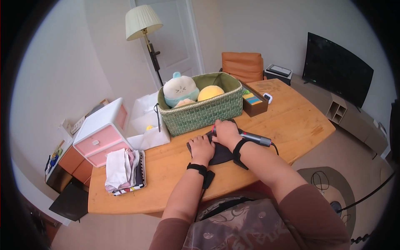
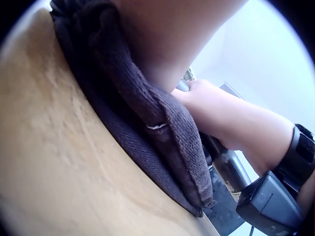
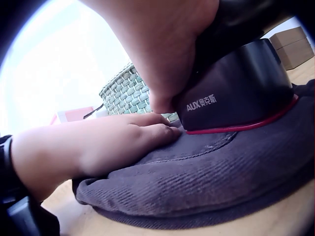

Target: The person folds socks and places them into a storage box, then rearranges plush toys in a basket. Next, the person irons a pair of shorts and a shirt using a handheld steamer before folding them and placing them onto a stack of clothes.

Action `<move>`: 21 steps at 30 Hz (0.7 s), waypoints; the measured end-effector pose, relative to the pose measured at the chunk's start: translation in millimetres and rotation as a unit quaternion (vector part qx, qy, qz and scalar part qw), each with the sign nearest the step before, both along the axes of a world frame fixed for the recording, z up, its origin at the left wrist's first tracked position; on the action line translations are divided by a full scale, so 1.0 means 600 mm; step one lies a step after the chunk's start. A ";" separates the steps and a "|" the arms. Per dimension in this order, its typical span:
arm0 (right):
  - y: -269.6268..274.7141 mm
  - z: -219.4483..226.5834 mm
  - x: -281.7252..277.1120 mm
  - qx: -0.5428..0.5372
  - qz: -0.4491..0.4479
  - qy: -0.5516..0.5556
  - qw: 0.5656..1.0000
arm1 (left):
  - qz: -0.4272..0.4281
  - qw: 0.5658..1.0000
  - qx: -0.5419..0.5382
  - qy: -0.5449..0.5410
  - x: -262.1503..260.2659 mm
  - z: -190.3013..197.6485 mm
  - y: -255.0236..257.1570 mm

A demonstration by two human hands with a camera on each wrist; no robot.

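A dark, ribbed cloth item (image 1: 221, 156) with stitched seams lies folded on the wooden table in front of me. My right hand (image 1: 227, 133) grips a dark handheld garment iron (image 3: 236, 88) marked AUX. Its red-edged base sits on the cloth, and its grey handle end (image 1: 259, 139) sticks out to the right with a cord. Spread on the cloth's left part, my left hand (image 1: 201, 148) rests with its fingertips near the iron. In the left wrist view, the folded cloth edge (image 2: 142, 113) hangs thick and rounded over the tabletop, and the left fingers are hidden.
Behind the hands stands a green woven basket (image 1: 204, 118) with plush toys. A brown box (image 1: 255, 109) is to its right. At left are a white bin (image 1: 152, 139), a pink-and-white drawer unit (image 1: 98, 143) and a stack of folded clothes (image 1: 123, 171). The iron's cord (image 1: 276, 149) runs rightward.
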State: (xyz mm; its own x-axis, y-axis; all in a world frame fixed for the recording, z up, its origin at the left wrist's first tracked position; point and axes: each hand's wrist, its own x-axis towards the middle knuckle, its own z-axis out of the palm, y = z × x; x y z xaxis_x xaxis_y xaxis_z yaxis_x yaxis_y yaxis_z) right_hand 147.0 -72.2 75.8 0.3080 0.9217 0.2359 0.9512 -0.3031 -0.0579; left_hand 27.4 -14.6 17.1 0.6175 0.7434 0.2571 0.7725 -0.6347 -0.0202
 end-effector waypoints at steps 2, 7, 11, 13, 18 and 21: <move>-0.010 -0.004 0.001 0.005 0.010 -0.005 1.000 | 0.001 1.000 0.005 -0.007 0.000 -0.003 0.001; -0.052 0.001 0.000 0.034 0.059 -0.018 0.998 | 0.000 1.000 0.001 -0.009 -0.001 0.000 -0.001; -0.057 0.003 -0.002 0.030 0.064 -0.023 0.997 | 0.006 1.000 -0.005 0.000 -0.001 0.002 -0.001; -0.050 -0.002 0.001 0.037 0.053 -0.022 0.998 | 0.010 1.000 -0.005 0.005 0.000 0.002 -0.001; -0.018 -0.007 0.013 0.033 0.017 -0.023 0.999 | 0.010 1.000 -0.006 0.013 0.000 0.003 -0.002; 0.002 -0.006 0.023 0.024 -0.024 -0.032 0.999 | 0.006 1.000 -0.008 0.006 -0.002 0.003 -0.003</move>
